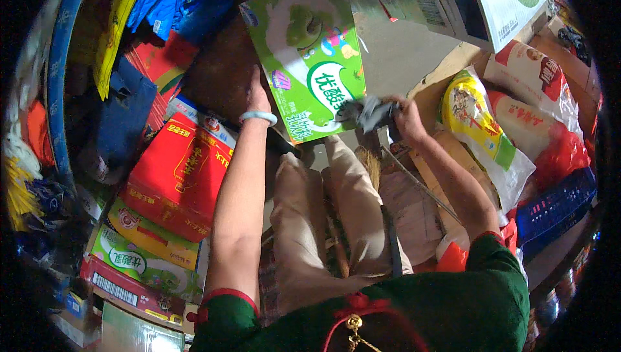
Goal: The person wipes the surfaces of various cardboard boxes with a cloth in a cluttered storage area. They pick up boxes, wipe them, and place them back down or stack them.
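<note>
A green drink carton (310,61) with a cartoon print is held up in front of me, slightly tilted. Along its left edge lies my left hand (257,91), a pale bangle on the wrist; its fingers go partly out of sight behind the box. My right hand (408,118) is closed around a crumpled dark grey cloth (371,113), which touches the carton's lower right corner. My legs, in beige trousers, show below the carton.
Red drink cartons (179,172) and other boxes are stacked on the left. On the right lie white and yellow plastic packages (478,124) and a blue box (553,211). A large white carton (509,3) stands at the upper right. A broom head (369,167) shows by my right leg.
</note>
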A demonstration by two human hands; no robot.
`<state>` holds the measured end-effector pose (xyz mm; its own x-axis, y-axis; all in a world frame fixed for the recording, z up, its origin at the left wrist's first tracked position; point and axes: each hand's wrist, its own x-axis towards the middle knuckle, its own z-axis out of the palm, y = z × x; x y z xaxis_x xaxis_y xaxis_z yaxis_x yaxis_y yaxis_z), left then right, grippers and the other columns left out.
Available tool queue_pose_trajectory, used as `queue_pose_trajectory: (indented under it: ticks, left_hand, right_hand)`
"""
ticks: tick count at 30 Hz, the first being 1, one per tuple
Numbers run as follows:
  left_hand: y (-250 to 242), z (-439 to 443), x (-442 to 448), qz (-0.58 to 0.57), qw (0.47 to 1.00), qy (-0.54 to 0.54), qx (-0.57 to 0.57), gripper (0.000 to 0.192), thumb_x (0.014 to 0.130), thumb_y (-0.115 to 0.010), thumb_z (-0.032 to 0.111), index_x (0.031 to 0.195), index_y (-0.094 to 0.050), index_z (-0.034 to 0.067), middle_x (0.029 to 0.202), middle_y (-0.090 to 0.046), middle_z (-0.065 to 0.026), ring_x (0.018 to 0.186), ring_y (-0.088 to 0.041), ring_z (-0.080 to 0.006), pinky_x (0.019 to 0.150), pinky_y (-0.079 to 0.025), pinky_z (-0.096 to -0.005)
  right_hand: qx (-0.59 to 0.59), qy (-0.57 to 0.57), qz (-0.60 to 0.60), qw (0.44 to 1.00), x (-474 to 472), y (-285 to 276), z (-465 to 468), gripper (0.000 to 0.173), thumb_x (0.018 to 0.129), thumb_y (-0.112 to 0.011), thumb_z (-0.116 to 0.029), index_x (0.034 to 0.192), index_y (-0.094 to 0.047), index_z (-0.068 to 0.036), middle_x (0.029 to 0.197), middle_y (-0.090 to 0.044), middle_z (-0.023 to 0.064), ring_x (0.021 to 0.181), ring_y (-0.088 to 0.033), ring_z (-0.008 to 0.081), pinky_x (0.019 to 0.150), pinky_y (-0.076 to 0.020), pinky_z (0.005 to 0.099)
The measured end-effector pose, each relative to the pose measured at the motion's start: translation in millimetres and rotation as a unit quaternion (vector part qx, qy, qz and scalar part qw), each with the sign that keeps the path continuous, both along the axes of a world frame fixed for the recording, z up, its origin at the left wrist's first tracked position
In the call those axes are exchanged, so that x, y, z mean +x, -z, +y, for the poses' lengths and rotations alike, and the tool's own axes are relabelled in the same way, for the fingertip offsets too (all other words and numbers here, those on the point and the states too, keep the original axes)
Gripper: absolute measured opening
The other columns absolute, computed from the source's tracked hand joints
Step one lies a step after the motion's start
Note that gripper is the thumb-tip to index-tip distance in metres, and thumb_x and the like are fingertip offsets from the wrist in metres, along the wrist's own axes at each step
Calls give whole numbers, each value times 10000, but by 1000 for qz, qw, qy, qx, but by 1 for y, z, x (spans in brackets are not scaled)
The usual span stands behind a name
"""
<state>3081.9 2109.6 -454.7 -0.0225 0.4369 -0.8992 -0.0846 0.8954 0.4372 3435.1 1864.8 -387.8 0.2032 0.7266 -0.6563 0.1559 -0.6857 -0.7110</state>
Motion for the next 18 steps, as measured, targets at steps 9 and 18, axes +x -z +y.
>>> queue_pose_trajectory:
  ticks: [9, 18]
  left_hand:
    - [123, -20, -30, -107, 989, -39, -94, 469, 1086, -600, 566, 1245, -700, 136, 1192, -732, -61, 1067, -693, -273, 972, -598, -445]
    - [149, -13, -58, -170, 978, -27, -117, 510, 1120, -483, 565, 1302, -679, 131, 1192, -722, -69, 1074, -692, -248, 957, -603, -433]
  right_hand:
    - [-20, 288, 39, 957, -87, 82, 72, 693, 1100, -562, -484, 1483, -583, 93, 1308, -726, 214, 1178, -659, 287, 1073, -498, 414]
    - [-188, 424, 179, 868, -132, 71, 12, 442, 1114, -572, -310, 1466, -613, -47, 1210, -727, 128, 1005, -710, 219, 762, -608, 376]
